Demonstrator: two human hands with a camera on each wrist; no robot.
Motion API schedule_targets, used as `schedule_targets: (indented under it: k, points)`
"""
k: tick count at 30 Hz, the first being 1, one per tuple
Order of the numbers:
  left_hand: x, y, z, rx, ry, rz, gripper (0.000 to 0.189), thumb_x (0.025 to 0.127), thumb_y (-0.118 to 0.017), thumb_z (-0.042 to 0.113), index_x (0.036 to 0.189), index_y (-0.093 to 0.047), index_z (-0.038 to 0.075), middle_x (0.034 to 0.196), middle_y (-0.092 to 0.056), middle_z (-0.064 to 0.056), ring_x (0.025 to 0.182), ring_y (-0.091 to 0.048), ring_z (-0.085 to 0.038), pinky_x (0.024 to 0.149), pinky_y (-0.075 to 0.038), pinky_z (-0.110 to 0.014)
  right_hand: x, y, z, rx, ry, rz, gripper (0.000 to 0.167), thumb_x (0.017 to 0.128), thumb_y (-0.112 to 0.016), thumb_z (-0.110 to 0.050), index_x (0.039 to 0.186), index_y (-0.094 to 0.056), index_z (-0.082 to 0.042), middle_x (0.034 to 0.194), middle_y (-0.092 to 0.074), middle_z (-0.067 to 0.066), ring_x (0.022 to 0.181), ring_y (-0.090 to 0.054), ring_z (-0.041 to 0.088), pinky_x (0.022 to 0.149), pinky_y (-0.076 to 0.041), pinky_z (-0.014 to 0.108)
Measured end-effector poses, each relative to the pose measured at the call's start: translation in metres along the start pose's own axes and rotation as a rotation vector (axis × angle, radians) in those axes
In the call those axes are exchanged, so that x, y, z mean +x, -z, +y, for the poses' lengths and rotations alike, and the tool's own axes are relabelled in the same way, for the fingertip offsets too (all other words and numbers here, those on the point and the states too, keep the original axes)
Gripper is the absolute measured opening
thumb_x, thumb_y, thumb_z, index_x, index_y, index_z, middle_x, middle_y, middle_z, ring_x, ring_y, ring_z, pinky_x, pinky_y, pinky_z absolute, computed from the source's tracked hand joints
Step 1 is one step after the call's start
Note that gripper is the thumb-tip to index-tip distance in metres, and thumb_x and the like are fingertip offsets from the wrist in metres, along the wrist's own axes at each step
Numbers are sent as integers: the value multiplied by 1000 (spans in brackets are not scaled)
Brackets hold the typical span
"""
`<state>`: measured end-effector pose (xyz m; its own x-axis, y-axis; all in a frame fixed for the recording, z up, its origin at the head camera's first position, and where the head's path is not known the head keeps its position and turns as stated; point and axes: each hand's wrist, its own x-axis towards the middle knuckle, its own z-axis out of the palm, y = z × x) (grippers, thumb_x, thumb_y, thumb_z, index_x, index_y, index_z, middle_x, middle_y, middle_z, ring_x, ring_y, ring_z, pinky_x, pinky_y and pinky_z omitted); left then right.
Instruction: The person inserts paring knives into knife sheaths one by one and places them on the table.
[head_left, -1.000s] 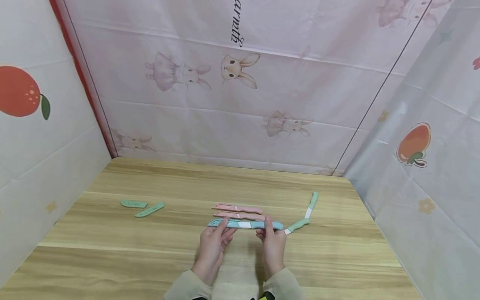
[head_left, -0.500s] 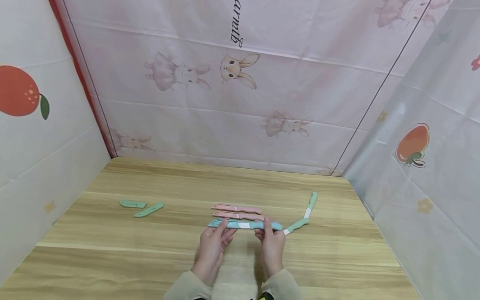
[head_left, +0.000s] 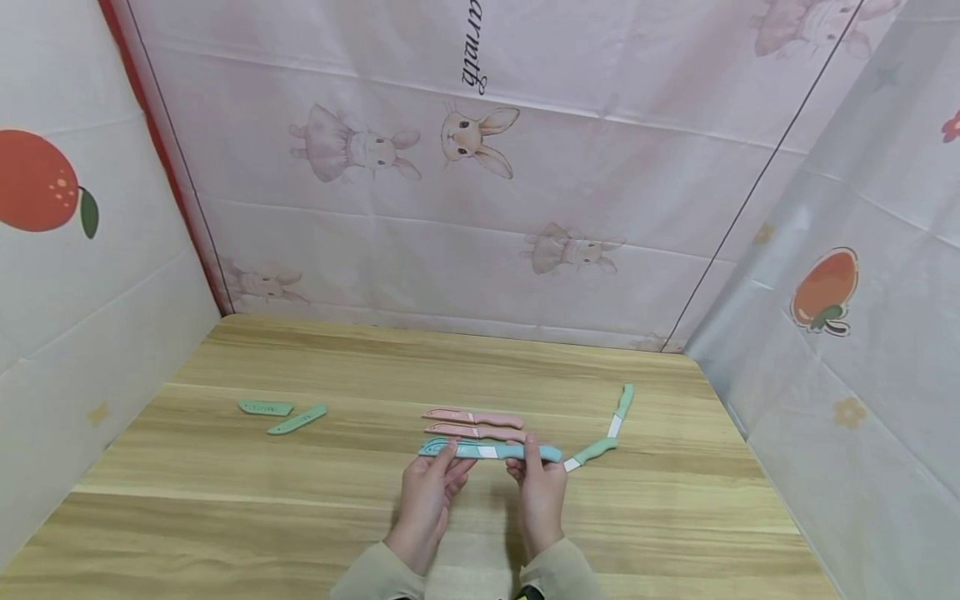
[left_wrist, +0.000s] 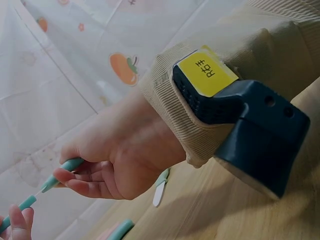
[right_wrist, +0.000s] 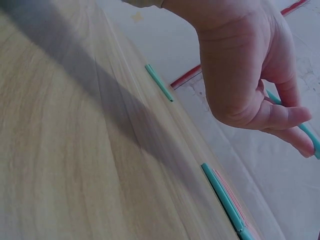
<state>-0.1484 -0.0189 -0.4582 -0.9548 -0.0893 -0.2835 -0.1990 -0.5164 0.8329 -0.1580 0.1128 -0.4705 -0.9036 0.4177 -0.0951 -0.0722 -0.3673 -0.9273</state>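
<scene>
Left hand [head_left: 426,496] is pinching the blue sheath [head_left: 467,452]; right hand [head_left: 542,496] is pinching the blue knife [head_left: 551,454] by its handle. Both pieces are sharing 1 left-right axis above the table [head_left: 225,508], bare blade [head_left: 488,452] showing between, neither hand nearer.

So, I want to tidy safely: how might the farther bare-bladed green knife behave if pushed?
The farther green knife should feel stiff, as its blade shows no bend. It will likely slide or swivel rather than roll, since the blade's broad face shows, suggesting it lies flat. Pushed nearer, it might nudge the other green knife close to its tip.
</scene>
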Motion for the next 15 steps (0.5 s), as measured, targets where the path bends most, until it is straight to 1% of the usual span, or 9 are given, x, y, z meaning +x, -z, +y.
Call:
schedule_targets:
  k: [1,7,11,15]
  points:
    - [0,0,0,3,-1,0,38,97,-52,19,121,-48,-9,101,-68,-16,83,-68,-14,63,-55,-19,0,0,0,-2,4,-3,20,98,-50,-16,86,-52,1,77,-65,6,59,-57,8,59,-53,20]
    - [0,0,-1,-7,-5,9,37,96,-53,18,119,-48,-10,98,-68,-17,81,-68,-14,63,-55,-20,-1,-1,1,-11,-10,-1,20,98,-49,-16,87,-52,1,71,-61,5,60,-57,9,59,-53,21]
    - [-1,-2,-2,-20,-14,-4,38,96,-53,18,120,-47,-11,98,-68,-17,82,-68,-14,63,-55,-20,0,-2,0,1,-12,9,19,98,-49,-14,87,-51,1,73,-61,5,59,-57,9,59,-53,21]
    - [-2,-3,-2,-29,-15,-10,39,97,-52,18,121,-46,-11,99,-68,-17,83,-68,-14,62,-54,-18,-1,-3,0,-2,-17,16,21,97,-51,-17,86,-51,1,71,-61,5,59,-57,9,58,-53,21]
